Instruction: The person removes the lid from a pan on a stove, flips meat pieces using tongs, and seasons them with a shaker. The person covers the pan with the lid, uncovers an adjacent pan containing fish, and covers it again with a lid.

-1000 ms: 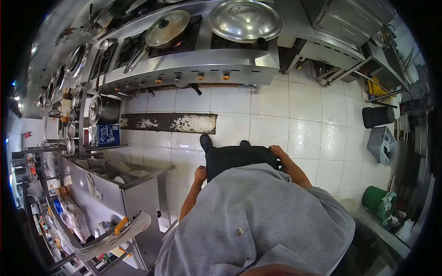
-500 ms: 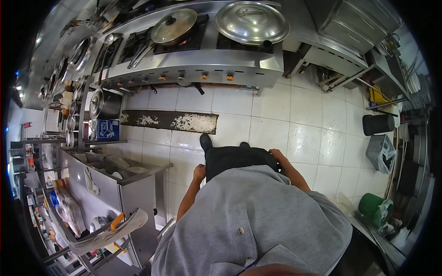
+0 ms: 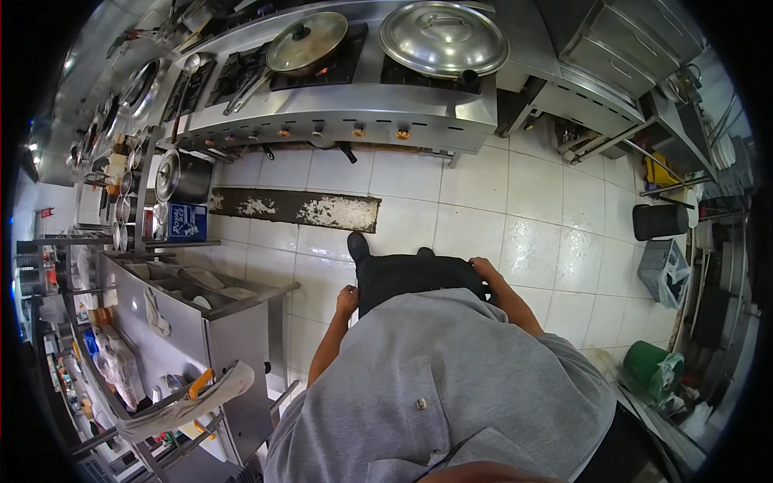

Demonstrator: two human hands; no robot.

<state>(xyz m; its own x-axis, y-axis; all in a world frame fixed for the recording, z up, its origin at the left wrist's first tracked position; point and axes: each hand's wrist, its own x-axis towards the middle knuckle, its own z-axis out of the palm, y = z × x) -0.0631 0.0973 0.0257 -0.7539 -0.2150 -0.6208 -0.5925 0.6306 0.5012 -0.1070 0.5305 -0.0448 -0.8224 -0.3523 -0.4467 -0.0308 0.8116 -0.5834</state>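
Where white floor tiles (image 3: 471, 185) front the stainless-steel gas range (image 3: 451, 122) bearing a glass-lidded pan (image 3: 304, 50), left hand (image 3: 347, 300) and right hand (image 3: 484, 270) flank the black garment (image 3: 415, 274), each grip's state indeterminable.

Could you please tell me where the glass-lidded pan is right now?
In the head view, the glass-lidded pan sits on the stove at the top, left of centre, just left of the large domed metal lid.

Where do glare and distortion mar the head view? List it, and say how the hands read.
Head view: glare on the floor and steel lid; head view: wide-lens bending of the stove, corners black; head view: left hand and right hand fairly clear, finger detail small.
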